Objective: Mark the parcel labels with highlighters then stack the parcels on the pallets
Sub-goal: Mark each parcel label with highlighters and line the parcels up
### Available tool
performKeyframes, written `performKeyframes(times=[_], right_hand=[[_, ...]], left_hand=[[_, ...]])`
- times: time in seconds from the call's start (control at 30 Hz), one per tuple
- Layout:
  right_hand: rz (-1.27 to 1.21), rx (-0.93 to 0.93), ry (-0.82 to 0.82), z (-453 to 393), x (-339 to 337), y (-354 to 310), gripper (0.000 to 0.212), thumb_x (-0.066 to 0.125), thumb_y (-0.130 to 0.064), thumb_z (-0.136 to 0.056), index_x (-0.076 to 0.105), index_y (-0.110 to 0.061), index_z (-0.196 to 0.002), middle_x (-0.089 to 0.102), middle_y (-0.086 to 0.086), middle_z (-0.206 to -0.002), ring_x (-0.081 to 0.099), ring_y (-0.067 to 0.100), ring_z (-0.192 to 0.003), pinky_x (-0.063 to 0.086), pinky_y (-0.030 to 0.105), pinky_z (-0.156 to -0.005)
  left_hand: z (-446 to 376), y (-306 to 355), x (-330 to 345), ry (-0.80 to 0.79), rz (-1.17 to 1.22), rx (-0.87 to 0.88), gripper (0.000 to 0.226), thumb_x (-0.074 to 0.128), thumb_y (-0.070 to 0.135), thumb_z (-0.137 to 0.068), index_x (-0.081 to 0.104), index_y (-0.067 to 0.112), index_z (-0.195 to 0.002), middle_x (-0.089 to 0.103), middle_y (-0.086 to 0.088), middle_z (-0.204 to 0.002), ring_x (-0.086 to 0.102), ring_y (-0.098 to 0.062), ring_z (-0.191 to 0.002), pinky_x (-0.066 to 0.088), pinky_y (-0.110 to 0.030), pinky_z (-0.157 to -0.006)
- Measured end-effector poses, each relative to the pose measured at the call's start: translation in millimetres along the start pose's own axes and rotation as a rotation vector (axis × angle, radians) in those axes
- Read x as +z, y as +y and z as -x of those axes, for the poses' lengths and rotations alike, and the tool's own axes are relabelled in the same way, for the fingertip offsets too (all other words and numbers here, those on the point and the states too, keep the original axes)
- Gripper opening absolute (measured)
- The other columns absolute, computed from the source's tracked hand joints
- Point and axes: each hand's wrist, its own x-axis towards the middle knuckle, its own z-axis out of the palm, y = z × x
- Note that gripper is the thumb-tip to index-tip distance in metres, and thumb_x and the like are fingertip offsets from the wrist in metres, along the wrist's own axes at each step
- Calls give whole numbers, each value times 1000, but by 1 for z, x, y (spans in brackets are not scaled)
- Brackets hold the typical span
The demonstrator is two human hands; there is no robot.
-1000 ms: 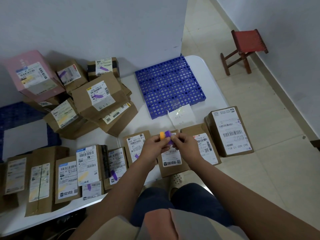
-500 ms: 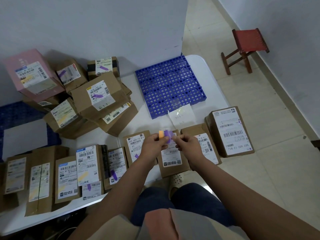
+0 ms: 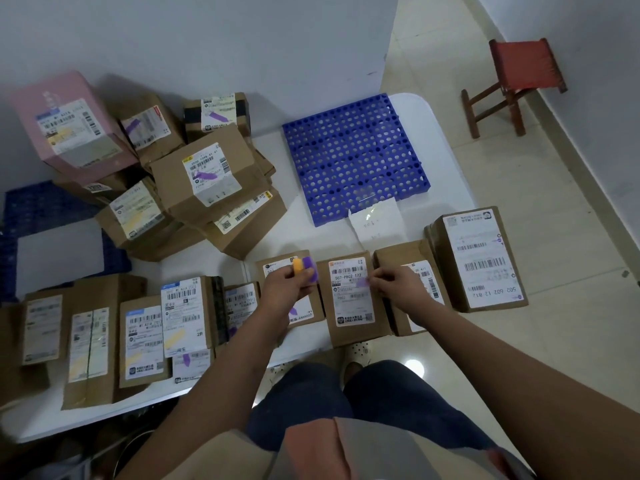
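My left hand point(image 3: 285, 291) grips an orange highlighter and a purple piece point(image 3: 304, 269) side by side, above a small parcel point(image 3: 301, 318) at the table's front edge. My right hand point(image 3: 398, 285) pinches a blurred purple highlighter point(image 3: 362, 282) whose end lies on the white label of the middle parcel point(image 3: 351, 308). Two more brown parcels, one point(image 3: 412, 299) under my right hand and a bigger one point(image 3: 481, 258), sit to the right. A bright blue perforated pallet point(image 3: 353, 157) lies behind them.
A heap of marked parcels point(image 3: 207, 174) with a pink box point(image 3: 69, 126) fills the back left, over a dark blue pallet point(image 3: 31, 209). Several labelled parcels point(image 3: 145, 334) line the front left. A paper slip point(image 3: 375, 220) lies by the pallet. A red stool point(image 3: 516, 81) stands on the floor.
My hands were together on the highlighters and have drawn apart. The left kept the orange and purple pieces; the right moved down-right onto the middle parcel's label with a purple piece.
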Motion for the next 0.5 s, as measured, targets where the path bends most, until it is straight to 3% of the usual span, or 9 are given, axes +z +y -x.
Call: performKeyframes(times=[0.17, 0.27, 0.5], right_hand=[[239, -48, -116, -18, 7, -9, 19, 68, -19, -91, 68, -8, -107, 67, 4, -109, 64, 18, -97, 54, 24, -75], [320, -60, -96, -27, 12, -8, 12, 69, -17, -89, 67, -9, -98, 68, 7, -109, 65, 22, -100, 57, 32, -82], [413, -93, 2, -31, 28, -12, 20, 79, -22, -82, 62, -12, -87, 67, 6, -96, 65, 22, -90, 57, 37, -80]], left_hand=[[2, -3, -3, 1, 14, -24, 10, 64, 10, -94, 66, 8, -103, 70, -8, -100, 69, -15, -86, 55, -22, -71], [1, -3, -3, -13, 9, -36, 6, 64, 10, -94, 67, 10, -99, 71, -7, -97, 69, -14, -85, 55, -20, -69], [0, -3, -4, -34, -10, -43, 19, 64, 14, -94, 66, 7, -112, 71, -9, -106, 69, -18, -95, 55, -20, -72]])
